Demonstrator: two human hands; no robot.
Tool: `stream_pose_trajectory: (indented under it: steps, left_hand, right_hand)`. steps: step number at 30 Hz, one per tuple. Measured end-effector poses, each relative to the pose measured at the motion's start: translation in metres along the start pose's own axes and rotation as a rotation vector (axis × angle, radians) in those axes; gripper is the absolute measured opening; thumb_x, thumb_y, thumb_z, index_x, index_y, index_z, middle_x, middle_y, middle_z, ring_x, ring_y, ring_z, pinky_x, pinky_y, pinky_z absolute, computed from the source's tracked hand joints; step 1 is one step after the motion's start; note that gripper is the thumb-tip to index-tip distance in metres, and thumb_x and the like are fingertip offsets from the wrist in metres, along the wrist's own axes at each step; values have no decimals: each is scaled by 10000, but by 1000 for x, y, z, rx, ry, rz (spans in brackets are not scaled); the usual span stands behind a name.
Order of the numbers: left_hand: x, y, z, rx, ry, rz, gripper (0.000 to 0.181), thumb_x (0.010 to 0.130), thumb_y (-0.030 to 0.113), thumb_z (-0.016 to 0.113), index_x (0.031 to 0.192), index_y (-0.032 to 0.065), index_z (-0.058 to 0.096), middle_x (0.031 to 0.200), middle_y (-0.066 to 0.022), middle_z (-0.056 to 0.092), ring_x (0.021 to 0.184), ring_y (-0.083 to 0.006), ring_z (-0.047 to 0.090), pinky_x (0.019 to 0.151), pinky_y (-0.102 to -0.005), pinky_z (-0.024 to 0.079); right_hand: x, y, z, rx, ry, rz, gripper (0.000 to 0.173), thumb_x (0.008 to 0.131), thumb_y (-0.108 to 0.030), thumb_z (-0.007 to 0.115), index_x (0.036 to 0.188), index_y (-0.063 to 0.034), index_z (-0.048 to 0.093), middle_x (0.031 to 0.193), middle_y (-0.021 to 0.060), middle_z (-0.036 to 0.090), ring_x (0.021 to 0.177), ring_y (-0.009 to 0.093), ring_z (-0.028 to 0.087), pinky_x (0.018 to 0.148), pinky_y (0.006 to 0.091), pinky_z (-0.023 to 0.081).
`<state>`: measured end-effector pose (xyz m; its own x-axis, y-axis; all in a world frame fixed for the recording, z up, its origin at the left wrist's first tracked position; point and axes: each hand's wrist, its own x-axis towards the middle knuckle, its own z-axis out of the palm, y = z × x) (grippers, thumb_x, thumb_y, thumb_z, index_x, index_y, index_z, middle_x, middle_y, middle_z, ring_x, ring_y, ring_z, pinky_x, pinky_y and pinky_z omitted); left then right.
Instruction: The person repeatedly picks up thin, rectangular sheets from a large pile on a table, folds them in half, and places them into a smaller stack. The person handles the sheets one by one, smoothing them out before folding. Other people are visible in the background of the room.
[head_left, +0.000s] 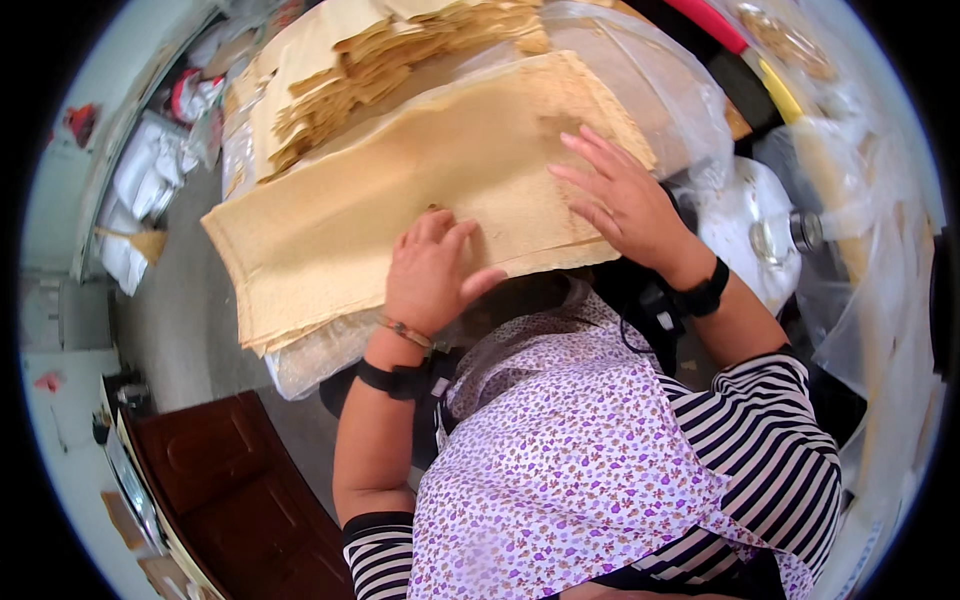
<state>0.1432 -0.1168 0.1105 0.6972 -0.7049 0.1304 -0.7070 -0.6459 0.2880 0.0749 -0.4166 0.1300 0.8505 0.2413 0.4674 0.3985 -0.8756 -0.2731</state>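
Observation:
A stack of wide, thin yellowish sheets lies flat before me, its near edge close to my apron. My left hand rests on the near middle of the top sheet, fingers bent and thumb spread to the side. Over the right part of the same stack is my right hand, its fingers spread; whether it presses on the sheet I cannot tell. A small dark spot shows at my left fingertips. Behind the stack lies a second, ragged pile of folded yellowish sheets.
Clear plastic film covers the surface at the back right. A glass jar lies on a white plastic bag at the right. White bags lie on the floor at the far left, and a dark red wooden cabinet stands at the lower left.

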Motion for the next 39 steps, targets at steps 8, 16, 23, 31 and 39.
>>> stream_pose_trajectory:
  steps: [8, 16, 23, 31, 39]
  left_hand:
    - [77, -56, 27, 297, 121, -205, 634, 938, 538, 642, 1460, 190, 550, 1585, -122, 438, 1483, -375, 360, 1161, -545, 316]
    - [97, -61, 19, 268, -20, -235, 631, 952, 516, 637, 1454, 145, 545, 1556, -157, 479, 1444, -388, 423, 1140, -512, 382]
    - [68, 69, 43, -22, 123, 198, 505, 877, 290, 769, 1305, 63, 625, 1323, -197, 649, 1276, -396, 581, 1056, -471, 476]
    - [73, 66, 52, 11, 222, 161, 326, 894, 223, 711, 1190, 90, 676, 1178, -125, 724, 1067, -314, 694, 883, -408, 566]
    - [91, 80, 61, 231, 355, 133, 95, 879, 143, 673, 973, 136, 671, 847, -66, 717, 721, -278, 699, 604, -404, 556]
  right_hand:
    - [-52, 15, -5, 904, 303, 652, 224, 1046, -212, 593, 1122, -11, 655, 933, 31, 707, 887, 106, 663, 796, 267, 541]
    - [-90, -13, 3, 1346, -55, 1305, 450, 1007, -405, 649, 1273, -49, 573, 1123, 79, 667, 906, 151, 667, 743, 288, 561]
    - [-81, -10, 42, 1651, 110, 1039, 396, 1016, -215, 645, 1372, -66, 556, 1248, 46, 670, 1085, 154, 671, 848, 301, 581]
    - [-62, -11, 54, 1673, 261, 929, 336, 998, -159, 637, 1316, -51, 614, 1227, 28, 687, 1075, 113, 661, 846, 285, 582]
    - [-52, -3, 60, 1339, 275, 1104, 350, 951, -181, 706, 1253, -23, 628, 1104, 51, 717, 923, 143, 698, 694, 284, 585]
